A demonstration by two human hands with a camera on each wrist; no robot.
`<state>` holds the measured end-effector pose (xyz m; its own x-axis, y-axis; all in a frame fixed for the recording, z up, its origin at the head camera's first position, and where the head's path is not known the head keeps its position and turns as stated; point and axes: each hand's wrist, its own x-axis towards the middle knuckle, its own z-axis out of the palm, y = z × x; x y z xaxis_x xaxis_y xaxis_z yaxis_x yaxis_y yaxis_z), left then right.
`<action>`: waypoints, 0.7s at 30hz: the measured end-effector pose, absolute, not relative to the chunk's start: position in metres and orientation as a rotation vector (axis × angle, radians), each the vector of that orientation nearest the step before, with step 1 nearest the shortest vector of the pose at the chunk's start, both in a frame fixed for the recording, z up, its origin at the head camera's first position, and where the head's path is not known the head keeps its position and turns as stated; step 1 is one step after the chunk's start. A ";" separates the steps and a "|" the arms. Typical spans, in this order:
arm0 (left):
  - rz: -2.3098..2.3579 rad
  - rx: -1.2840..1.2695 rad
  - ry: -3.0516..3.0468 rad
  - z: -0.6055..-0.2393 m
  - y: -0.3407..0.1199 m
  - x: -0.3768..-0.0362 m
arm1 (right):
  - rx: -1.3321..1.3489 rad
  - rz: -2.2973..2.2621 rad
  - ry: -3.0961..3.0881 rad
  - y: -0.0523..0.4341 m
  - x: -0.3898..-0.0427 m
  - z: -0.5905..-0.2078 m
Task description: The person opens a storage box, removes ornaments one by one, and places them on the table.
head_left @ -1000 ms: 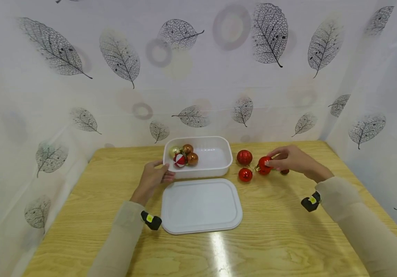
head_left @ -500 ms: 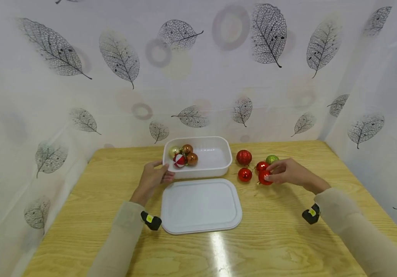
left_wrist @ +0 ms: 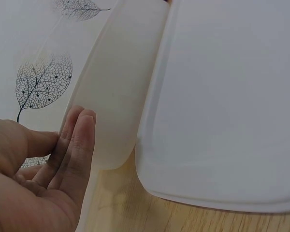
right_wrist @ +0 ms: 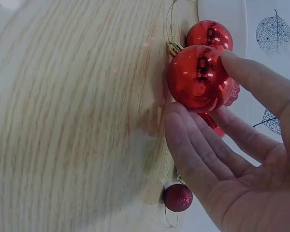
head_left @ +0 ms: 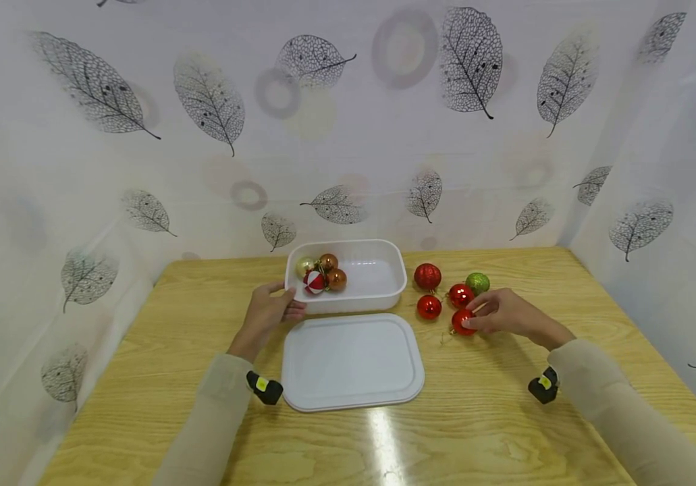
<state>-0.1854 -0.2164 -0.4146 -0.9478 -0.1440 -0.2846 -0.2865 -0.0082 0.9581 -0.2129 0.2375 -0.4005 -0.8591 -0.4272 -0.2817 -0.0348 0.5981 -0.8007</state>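
Note:
My right hand (head_left: 512,314) pinches a shiny red Christmas bauble (right_wrist: 198,77) between thumb and fingers; its gold cap and thread loop point away from the palm. Beside it on the table lie another shiny red bauble (head_left: 461,295) and a green glitter bauble (head_left: 478,282). Slightly left are a patterned red bauble (head_left: 427,277) and one more shiny red bauble (head_left: 429,307). At the front left corner of a white plastic box (head_left: 384,301), my left hand (head_left: 265,312) grips the wall, fingers outside and thumb at the rim. Gold, copper and red-and-white baubles (head_left: 314,281) sit inside its left end.
A white lid (head_left: 354,364) lies flat in front of the box. In the right wrist view, a small dark red glitter bauble (right_wrist: 178,197) rests below the hand. The wooden table (head_left: 481,425) ends at a leaf-print curtain (head_left: 335,135) behind and at both sides.
My right hand has drawn a red bauble towards me, away from the group, uncovering the green one and another red one. My left hand has stayed at the box.

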 end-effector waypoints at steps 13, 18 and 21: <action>2.108 -0.462 2.139 -0.414 -0.216 -0.185 | -0.355 -1.200 2.364 0.242 -0.216 -0.400; 2.088 -0.480 2.155 -0.415 -0.216 -0.186 | -0.380 -1.207 2.365 0.244 -0.217 -0.392; 2.079 -0.486 2.163 -0.416 -0.216 -0.186 | -0.397 -1.206 2.371 0.245 -0.219 -0.385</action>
<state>-0.1862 -0.2158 -0.4161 -0.9438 -0.1570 -0.2907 -0.2968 0.0160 0.9548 -0.2189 0.2451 -0.3853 -0.8582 -0.4432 -0.2589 -0.0517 0.5766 -0.8154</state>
